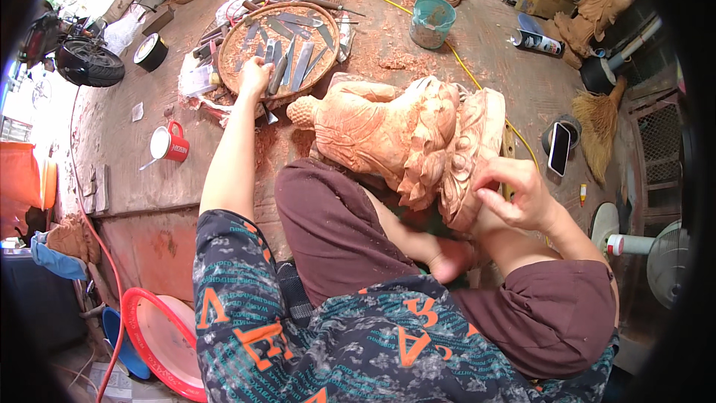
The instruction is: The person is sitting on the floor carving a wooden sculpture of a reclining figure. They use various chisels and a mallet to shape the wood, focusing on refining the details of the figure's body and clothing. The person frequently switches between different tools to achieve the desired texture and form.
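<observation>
A carved wooden figure (365, 130) lies on its side across the front of my lap. Its head with small round curls points left, and its petal-carved base (473, 149) is to the right. My left hand (256, 78) reaches over the near left rim of a round woven tray (222, 67) that holds several chisels and blades (302, 63). Its fingers are closed, and I cannot make out what is between them. At the outer edge of the base is my right hand (514, 190), its fingers curled in toward the thumb. No tool shows in it.
A teal plastic pot (432, 22) stands beyond the figure, near a yellow cord (477, 78). A red mug (170, 143) is at left. On the right are a phone (559, 149), a straw broom (598, 134), a spray can (538, 44) and a fan (666, 263). Wood shavings lie around the tray.
</observation>
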`<action>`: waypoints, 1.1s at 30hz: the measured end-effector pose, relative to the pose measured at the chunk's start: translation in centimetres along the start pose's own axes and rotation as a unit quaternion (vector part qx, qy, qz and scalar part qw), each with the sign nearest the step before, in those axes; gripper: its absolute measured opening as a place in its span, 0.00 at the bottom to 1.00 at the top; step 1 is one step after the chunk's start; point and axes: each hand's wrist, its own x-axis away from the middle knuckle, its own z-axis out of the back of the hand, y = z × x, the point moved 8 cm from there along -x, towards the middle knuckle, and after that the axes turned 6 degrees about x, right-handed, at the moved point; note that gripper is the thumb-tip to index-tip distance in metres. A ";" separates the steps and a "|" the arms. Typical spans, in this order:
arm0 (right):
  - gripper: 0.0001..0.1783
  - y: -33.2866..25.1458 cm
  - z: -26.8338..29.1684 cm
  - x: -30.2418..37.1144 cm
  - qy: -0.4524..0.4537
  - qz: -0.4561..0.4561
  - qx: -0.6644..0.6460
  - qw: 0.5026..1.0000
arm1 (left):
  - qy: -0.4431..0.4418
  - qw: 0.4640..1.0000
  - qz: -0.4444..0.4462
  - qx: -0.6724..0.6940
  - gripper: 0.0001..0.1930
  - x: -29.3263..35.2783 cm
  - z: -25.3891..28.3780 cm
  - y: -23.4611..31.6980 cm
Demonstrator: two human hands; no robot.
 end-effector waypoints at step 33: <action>0.12 -2.7 -5.0 0.2 0.013 0.290 0.220 0.931 | -0.101 0.860 -0.058 0.497 0.07 11.4 -3.5 16.0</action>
